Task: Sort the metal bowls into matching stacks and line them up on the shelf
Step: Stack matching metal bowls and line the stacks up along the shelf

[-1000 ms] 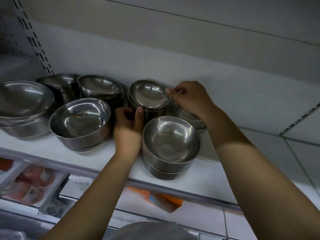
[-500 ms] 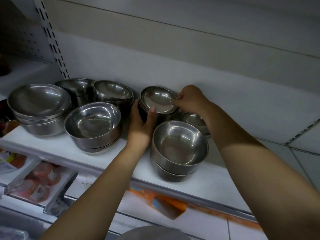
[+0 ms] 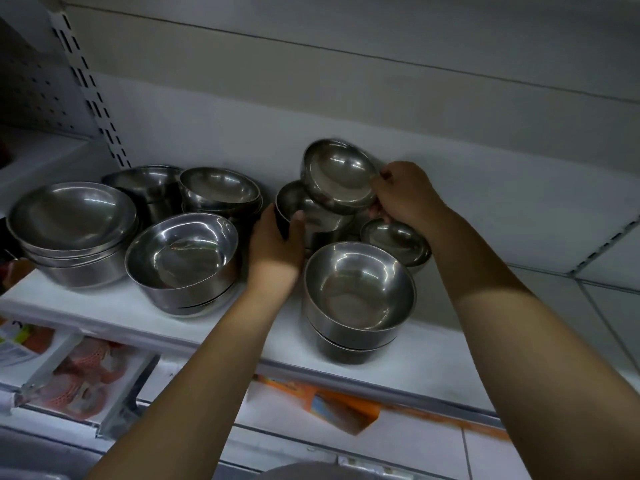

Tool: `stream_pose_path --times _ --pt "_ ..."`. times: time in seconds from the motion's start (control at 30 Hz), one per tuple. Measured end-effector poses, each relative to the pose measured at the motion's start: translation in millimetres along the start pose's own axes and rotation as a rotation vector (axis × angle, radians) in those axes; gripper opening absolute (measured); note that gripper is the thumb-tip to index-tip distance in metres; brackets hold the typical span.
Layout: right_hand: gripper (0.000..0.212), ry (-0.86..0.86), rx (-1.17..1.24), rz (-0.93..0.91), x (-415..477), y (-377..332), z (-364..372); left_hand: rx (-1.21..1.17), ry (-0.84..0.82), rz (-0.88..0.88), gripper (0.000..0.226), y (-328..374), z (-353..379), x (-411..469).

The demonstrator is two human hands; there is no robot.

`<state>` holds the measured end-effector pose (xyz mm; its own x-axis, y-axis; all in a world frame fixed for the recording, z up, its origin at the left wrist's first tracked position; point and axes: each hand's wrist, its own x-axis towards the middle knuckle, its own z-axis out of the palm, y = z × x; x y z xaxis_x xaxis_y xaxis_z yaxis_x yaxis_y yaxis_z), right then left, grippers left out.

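Note:
My right hand [image 3: 403, 194] pinches the rim of a small metal bowl [image 3: 337, 176] and holds it tilted above the back stack of small bowls [image 3: 308, 213]. My left hand [image 3: 277, 244] grips the left side of that back stack. A stack of medium bowls [image 3: 358, 296] stands in front of it, and another small bowl [image 3: 394, 240] sits at the back right, under my right wrist. On the white shelf [image 3: 104, 306] to the left stand a medium stack [image 3: 181, 261], a wide stack [image 3: 71, 230] and two rear stacks [image 3: 220, 190] [image 3: 149, 188].
The shelf's back wall rises close behind the bowls, and a slotted upright [image 3: 91, 91] runs at the left. Packaged goods [image 3: 69, 375] and an orange box [image 3: 343, 407] lie on the level below. The shelf continues bare to the right [image 3: 485, 348].
My right hand has lifted the top small bowl off the back stack and tilted it. My left hand stays on the stack's side. The view has shifted slightly.

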<state>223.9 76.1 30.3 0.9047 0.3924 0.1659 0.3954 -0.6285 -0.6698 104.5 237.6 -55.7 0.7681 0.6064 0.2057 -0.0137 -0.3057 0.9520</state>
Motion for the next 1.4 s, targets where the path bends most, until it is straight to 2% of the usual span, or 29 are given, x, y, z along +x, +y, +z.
stream_pose_path --times 0.13,0.37,0.5,0.63,0.9,1.1,1.27,1.33,1.4 --pt "0.03 0.111 0.108 0.074 -14.2 11.1 -1.9 0.298 0.014 -0.042 0.043 13.7 -2.5 9.2" --pt "0.027 0.264 0.18 0.146 -33.6 26.3 -3.8 0.484 -0.096 -0.135 0.068 29.9 -6.4 27.0" --pt "0.016 0.375 0.32 0.249 -51.4 44.4 -9.5 0.461 -0.182 -0.221 0.077 26.3 -8.1 29.1" --pt "0.032 0.5 0.409 0.357 -72.7 69.7 -14.5 0.349 -0.195 -0.295 0.078 24.8 -4.2 26.2" --pt "0.033 0.723 0.528 0.551 -110.4 100.4 -15.1 0.329 -0.162 -0.284 0.066 24.5 3.4 24.0" --pt "0.037 0.743 0.515 0.689 -117.4 115.4 -14.9 0.339 -0.133 -0.271 0.069 25.6 5.7 24.3" --pt "0.042 0.67 0.453 0.776 -117.6 129.4 -11.4 0.29 -0.093 -0.275 0.071 25.6 6.0 23.6" --pt "0.048 0.643 0.4 0.806 -116.8 134.3 -11.5 0.273 -0.08 -0.279 0.071 24.8 5.5 23.0" --pt "0.057 0.69 0.354 0.83 -117.4 134.6 -11.5 0.266 -0.075 -0.287 0.066 24.7 4.7 23.5"
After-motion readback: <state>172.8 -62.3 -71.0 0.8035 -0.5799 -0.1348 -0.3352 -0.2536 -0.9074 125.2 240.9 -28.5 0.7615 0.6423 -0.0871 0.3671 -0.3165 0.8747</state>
